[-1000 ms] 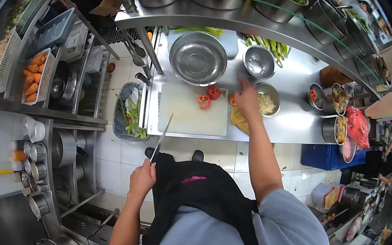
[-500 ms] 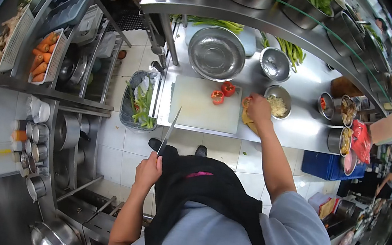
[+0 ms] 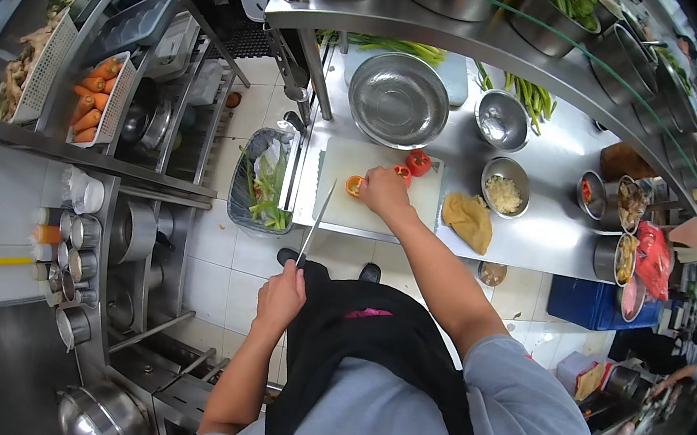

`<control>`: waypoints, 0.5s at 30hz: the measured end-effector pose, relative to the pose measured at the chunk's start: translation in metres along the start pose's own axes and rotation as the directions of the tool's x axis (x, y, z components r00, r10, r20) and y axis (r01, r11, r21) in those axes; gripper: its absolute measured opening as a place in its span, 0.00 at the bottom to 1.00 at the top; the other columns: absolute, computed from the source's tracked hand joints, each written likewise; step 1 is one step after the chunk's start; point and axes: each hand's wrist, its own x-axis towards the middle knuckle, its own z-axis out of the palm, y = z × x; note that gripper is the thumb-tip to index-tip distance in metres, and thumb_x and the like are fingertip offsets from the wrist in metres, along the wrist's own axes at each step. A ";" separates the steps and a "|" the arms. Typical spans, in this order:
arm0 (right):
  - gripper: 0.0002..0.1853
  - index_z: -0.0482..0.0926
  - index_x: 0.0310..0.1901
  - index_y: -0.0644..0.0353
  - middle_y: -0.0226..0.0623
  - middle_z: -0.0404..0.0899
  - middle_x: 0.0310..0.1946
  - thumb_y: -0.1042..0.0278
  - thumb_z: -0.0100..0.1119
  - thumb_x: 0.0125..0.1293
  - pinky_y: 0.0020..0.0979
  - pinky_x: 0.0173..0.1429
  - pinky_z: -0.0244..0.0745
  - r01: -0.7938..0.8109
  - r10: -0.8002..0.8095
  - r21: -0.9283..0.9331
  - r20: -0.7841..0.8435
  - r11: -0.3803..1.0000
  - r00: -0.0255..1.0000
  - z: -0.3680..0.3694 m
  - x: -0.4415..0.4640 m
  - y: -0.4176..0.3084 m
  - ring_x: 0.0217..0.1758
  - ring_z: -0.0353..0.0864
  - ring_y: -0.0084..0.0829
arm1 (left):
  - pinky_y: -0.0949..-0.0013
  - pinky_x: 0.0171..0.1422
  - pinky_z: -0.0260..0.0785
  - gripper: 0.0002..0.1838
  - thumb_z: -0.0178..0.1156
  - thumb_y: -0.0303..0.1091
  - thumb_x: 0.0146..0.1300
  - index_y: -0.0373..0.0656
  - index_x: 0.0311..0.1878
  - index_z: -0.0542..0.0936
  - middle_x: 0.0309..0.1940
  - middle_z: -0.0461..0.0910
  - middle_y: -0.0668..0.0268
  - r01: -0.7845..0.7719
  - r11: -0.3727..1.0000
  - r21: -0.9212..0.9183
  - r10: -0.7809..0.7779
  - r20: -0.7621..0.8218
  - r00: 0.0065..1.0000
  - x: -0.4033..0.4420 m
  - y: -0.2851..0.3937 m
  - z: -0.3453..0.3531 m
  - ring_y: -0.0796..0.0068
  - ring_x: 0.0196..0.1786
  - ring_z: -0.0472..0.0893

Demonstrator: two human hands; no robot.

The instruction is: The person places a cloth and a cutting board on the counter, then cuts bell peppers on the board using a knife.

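Observation:
My left hand (image 3: 281, 298) is closed around the handle of a long kitchen knife (image 3: 318, 221), its blade pointing up with the tip over the cutting board's left part. Over the white cutting board (image 3: 336, 209), my right hand (image 3: 386, 191) has its fingers closed on an orange bell pepper (image 3: 354, 186), whose cut, hollow side shows. Just behind that hand lie red bell pepper pieces (image 3: 418, 163), one partly covered by the fingers. A yellowish-brown cloth (image 3: 467, 222) rests on the steel table right of the board.
Beyond the board stands a large steel bowl (image 3: 398, 100), with a smaller bowl (image 3: 502, 121) to its right. Chopped pale pieces fill part of another bowl (image 3: 506, 187). A lined bin (image 3: 264, 181) with green scraps is left of the table. A steel shelf (image 3: 475, 35) overhangs the back.
My right hand has moved left from beside the cloth to the cutting board, bringing the orange bell pepper. The cloth is now uncovered. My left hand still holds the knife, and the view has shifted slightly.

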 end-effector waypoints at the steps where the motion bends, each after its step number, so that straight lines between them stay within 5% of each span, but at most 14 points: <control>1: 0.13 0.90 0.37 0.66 0.56 0.88 0.35 0.65 0.62 0.64 0.51 0.54 0.84 -0.022 0.021 -0.030 -0.016 0.999 1.000 0.004 0.000 -0.001 0.41 0.89 0.57 | 0.32 0.43 0.77 0.14 0.51 0.44 0.82 0.42 0.49 0.73 0.30 0.86 0.42 -0.018 1.000 0.002 0.018 -0.001 1.000 -0.002 0.004 -0.006 0.31 0.38 0.86; 15: 0.13 0.88 0.38 0.70 0.60 0.87 0.35 0.67 0.62 0.66 0.52 0.52 0.84 -0.020 0.021 0.033 -0.023 0.999 1.000 -0.021 -0.020 0.000 0.42 0.89 0.57 | 0.32 0.42 0.78 0.12 0.54 0.41 0.79 0.41 0.48 0.73 0.28 0.85 0.42 -0.120 0.993 0.020 0.119 0.031 0.992 0.017 0.009 0.010 0.32 0.35 0.86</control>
